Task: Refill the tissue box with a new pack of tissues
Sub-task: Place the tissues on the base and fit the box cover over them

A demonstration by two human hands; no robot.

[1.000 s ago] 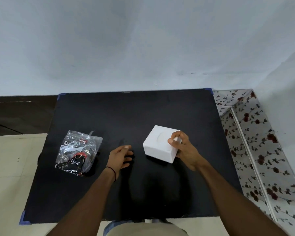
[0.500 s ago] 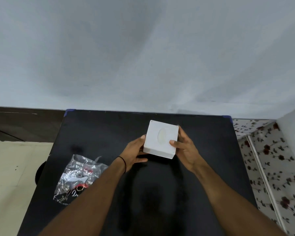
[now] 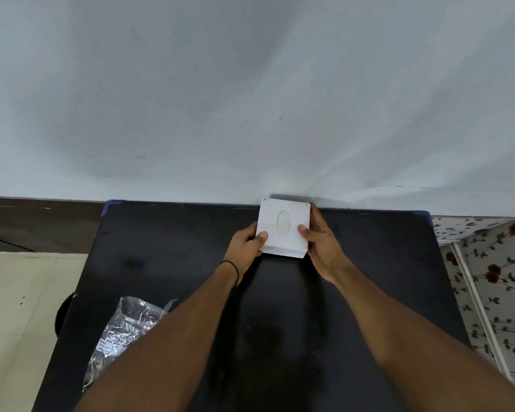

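My left hand [image 3: 249, 243] and right hand [image 3: 321, 248] grasp the one white tissue box [image 3: 283, 243] from either side, thumbs on its top face, above the black table's [image 3: 176, 248] far edge by the wall [image 3: 250, 99]. One crinkled tissue pack [image 3: 125, 331] lies near-left, partly behind my left forearm, with bare tabletop between.

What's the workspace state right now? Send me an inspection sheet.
Surface: black table.
Job's things: white tissue box held up, oval opening toward the camera; tissue pack in clear wrapper lies near-left on the table, partly behind the left forearm.
Clutter: nothing seen.
Hands: left hand grips the box's left side, right hand its right side.
Cables: nothing seen.
Surroundings: pale wall behind, floral-patterned surface at right, pale floor at left.
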